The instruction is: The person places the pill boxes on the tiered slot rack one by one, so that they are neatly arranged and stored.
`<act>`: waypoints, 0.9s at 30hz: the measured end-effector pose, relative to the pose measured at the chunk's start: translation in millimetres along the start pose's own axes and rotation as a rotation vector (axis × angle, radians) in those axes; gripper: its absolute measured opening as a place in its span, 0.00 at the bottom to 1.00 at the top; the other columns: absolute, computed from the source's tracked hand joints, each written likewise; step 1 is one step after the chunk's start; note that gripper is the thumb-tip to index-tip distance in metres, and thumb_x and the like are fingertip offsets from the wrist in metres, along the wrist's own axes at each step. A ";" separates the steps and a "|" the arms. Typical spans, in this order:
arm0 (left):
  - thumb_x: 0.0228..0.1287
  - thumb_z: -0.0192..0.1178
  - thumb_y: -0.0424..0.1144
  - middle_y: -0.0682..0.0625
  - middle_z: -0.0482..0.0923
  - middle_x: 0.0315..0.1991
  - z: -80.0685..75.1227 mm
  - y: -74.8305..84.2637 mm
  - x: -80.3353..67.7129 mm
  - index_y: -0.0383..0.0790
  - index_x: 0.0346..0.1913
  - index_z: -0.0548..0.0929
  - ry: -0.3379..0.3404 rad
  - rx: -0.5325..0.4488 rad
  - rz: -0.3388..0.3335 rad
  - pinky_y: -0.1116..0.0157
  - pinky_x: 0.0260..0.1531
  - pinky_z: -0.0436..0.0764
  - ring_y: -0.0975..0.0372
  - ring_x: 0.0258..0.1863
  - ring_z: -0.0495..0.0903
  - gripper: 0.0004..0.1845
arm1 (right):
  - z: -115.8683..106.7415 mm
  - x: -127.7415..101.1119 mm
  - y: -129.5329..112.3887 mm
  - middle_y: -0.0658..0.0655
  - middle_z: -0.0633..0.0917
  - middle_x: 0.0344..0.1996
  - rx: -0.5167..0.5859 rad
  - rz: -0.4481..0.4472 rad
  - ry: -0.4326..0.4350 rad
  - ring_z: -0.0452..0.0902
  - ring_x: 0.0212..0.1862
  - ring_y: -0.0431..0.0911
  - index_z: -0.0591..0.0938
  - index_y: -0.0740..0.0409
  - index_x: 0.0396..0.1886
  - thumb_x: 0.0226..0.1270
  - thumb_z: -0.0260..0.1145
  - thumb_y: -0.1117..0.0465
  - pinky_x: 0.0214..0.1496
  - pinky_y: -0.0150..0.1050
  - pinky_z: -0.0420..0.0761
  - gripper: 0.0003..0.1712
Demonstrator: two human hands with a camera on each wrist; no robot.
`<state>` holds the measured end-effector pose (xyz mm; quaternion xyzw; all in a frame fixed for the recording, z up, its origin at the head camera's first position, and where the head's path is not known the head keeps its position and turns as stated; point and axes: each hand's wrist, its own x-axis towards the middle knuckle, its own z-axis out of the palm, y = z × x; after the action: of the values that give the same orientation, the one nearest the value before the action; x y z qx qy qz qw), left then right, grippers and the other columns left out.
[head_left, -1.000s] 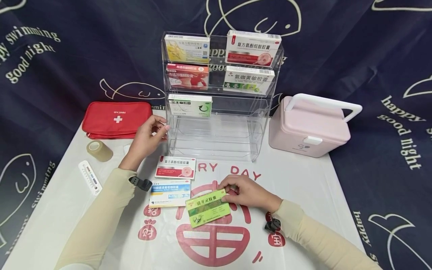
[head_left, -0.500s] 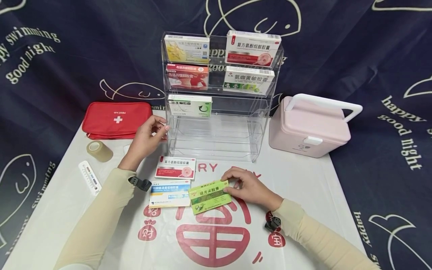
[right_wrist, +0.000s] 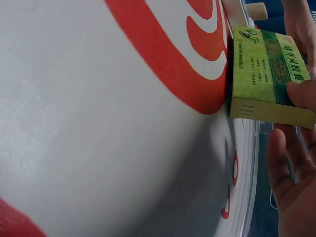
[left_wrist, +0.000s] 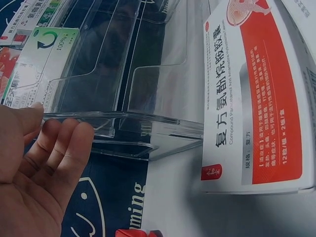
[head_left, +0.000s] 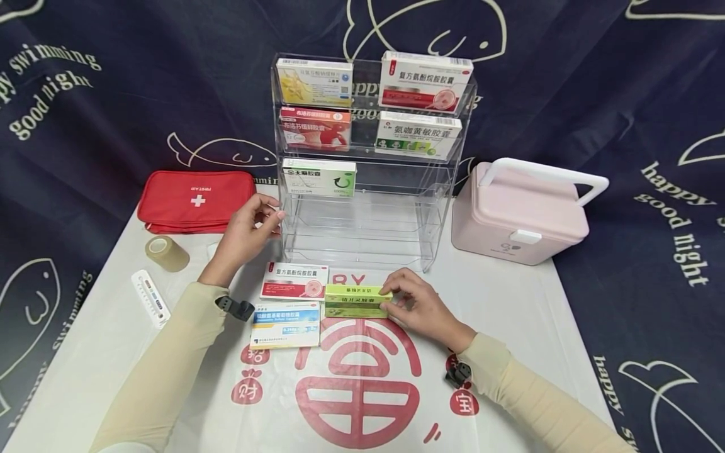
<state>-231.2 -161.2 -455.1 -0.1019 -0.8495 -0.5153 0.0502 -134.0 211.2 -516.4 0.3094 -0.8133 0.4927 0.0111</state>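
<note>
- Green, probably thin card: the box (head_left: 351,305) is over the middle of the tabletop (head_left: 510,321), well in from its front edge; contact unclear.
- Likely light, stiff, slightly slick, easily dented; best pinched gently at a short end.
- The right hand (head_left: 427,311) pinches its right end.
- The left hand (head_left: 243,233) is at the clear rack (head_left: 362,242)'s left side; I cannot tell whether it grips.

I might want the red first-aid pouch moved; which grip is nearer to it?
Left. The left grip is beside the red pouch, at its right end, by the clear rack; the right grip is farther away, in front of the rack, holding the green box.
</note>
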 end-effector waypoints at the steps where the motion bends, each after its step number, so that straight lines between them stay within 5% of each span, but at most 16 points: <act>1: 0.73 0.63 0.37 0.44 0.77 0.37 0.1 -0.3 -0.1 0.37 0.55 0.75 0.000 0.002 -0.001 0.72 0.30 0.85 0.54 0.31 0.82 0.14 | 0.5 -0.3 0.2 0.52 0.79 0.48 0.000 0.001 -0.005 0.79 0.40 0.45 0.84 0.51 0.45 0.61 0.77 0.68 0.33 0.46 0.86 0.16; 9: 0.73 0.63 0.37 0.44 0.77 0.37 0.4 -1.5 -0.4 0.37 0.55 0.75 0.001 -0.002 -0.001 0.72 0.30 0.85 0.54 0.30 0.82 0.14 | 5.2 -1.0 2.6 0.60 0.82 0.51 0.003 -0.032 -0.046 0.78 0.41 0.52 0.83 0.61 0.50 0.58 0.76 0.74 0.31 0.55 0.83 0.20; 18: 0.73 0.63 0.37 0.44 0.77 0.37 0.3 0.3 -0.1 0.36 0.55 0.75 0.001 0.003 0.010 0.71 0.30 0.85 0.54 0.30 0.82 0.14 | 0.8 -0.4 5.4 0.49 0.83 0.50 -0.103 -0.069 0.007 0.78 0.38 0.42 0.83 0.49 0.52 0.63 0.75 0.67 0.32 0.42 0.83 0.19; 27: 0.73 0.63 0.38 0.44 0.78 0.37 -0.4 0.0 -0.4 0.37 0.55 0.75 0.002 0.012 0.020 0.71 0.30 0.85 0.55 0.31 0.82 0.14 | -1.3 -1.0 8.5 0.50 0.82 0.52 -0.119 -0.077 0.041 0.78 0.36 0.47 0.83 0.51 0.54 0.63 0.75 0.67 0.29 0.42 0.82 0.21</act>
<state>-230.8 -161.6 -455.1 -0.1096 -0.8515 -0.5096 0.0570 -137.9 215.5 -522.8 0.3289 -0.8283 0.4488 0.0652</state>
